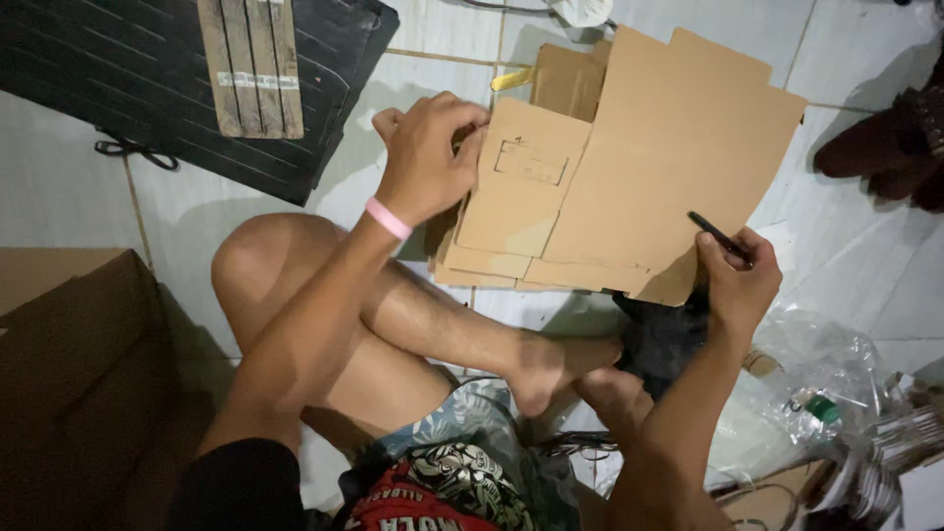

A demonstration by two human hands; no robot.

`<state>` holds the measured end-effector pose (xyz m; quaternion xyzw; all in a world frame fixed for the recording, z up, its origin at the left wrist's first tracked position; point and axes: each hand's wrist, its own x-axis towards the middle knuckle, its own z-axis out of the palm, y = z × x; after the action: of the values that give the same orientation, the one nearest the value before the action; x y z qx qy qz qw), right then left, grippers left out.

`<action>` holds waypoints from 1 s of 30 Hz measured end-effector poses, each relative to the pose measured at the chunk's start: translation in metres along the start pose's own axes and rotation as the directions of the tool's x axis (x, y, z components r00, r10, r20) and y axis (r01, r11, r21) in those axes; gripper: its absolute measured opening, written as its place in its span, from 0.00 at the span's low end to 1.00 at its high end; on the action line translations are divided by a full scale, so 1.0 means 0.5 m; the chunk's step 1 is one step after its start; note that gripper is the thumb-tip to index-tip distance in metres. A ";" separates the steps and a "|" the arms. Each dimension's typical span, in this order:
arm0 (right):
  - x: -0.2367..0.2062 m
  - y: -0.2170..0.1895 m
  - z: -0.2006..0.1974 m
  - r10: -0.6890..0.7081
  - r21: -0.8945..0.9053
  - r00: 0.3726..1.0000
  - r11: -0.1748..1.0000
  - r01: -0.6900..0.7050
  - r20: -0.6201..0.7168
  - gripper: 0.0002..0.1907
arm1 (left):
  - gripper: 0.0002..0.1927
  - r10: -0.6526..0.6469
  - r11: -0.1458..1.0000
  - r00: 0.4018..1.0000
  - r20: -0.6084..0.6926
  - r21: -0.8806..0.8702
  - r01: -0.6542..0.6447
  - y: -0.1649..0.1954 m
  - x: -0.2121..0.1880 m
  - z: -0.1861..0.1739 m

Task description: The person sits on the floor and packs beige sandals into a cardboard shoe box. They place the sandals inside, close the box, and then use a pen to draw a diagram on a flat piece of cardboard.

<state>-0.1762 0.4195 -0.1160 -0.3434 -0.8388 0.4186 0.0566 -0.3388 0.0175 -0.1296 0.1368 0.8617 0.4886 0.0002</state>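
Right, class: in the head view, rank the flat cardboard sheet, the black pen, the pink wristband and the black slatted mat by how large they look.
1. black slatted mat and flat cardboard sheet: they look about alike, and the mat is cut off by the frame, so no ranking between them.
2. black pen
3. pink wristband

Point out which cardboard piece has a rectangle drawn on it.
The small panel under the left hand, left of the big plain sheet; the others look unmarked.
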 end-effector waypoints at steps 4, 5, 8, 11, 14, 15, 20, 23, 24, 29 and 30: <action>0.004 0.011 -0.002 0.103 0.077 0.994 0.992 -0.100 -0.026 0.25 | 0.13 -0.285 0.902 0.955 0.089 -0.314 0.298 0.046 -0.018 -0.023; 0.006 0.015 -0.005 0.104 0.107 0.994 0.989 -0.100 -0.027 0.25 | 0.17 -0.431 0.815 0.884 0.183 -0.343 0.468 0.049 -0.021 -0.031; 0.003 0.021 -0.012 0.108 0.135 0.994 0.985 -0.104 -0.019 0.24 | 0.17 -0.346 0.833 0.910 0.228 -0.372 0.409 0.048 -0.034 -0.039; -0.004 0.008 -0.017 0.058 0.144 0.998 0.988 -0.056 -0.009 0.23 | 0.16 -0.267 0.851 0.934 0.240 -0.396 0.345 0.040 -0.048 -0.026; -0.007 -0.020 -0.021 0.045 0.122 0.999 0.992 -0.045 -0.004 0.23 | 0.19 -0.206 0.754 0.943 0.260 -0.573 0.322 0.032 -0.061 0.000; -0.006 -0.030 -0.022 0.047 0.111 0.999 0.993 -0.046 -0.004 0.23 | 0.20 -0.164 0.702 0.954 0.250 -0.650 0.291 0.030 -0.064 0.009; 0.002 -0.071 -0.028 0.026 -0.050 0.998 0.998 -0.028 -0.052 0.25 | 0.31 -0.040 0.345 0.887 0.459 -0.827 0.444 0.014 -0.059 0.035; 0.002 -0.079 -0.037 -0.049 0.011 0.998 0.999 0.050 -0.036 0.23 | 0.34 -0.011 0.312 0.875 0.484 -0.829 0.463 0.010 -0.059 0.047; 0.000 -0.079 -0.041 -0.071 0.066 0.997 0.995 0.072 -0.027 0.22 | 0.34 -0.017 0.300 0.870 0.492 -0.828 0.474 0.008 -0.057 0.050; -0.009 -0.067 -0.078 -0.071 0.325 0.997 0.943 0.068 -0.003 0.17 | 0.31 -0.115 0.299 0.894 0.434 -0.843 0.448 0.005 -0.044 0.072; -0.006 -0.061 -0.088 -0.055 0.401 0.998 0.915 0.041 0.023 0.16 | 0.30 -0.108 0.309 0.910 0.399 -0.857 0.412 0.009 -0.042 0.078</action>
<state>-0.1731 0.4340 -0.0647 -0.2970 -0.7445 0.5854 0.1217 -0.3124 0.0476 -0.1487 0.0345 0.4338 0.8579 0.2734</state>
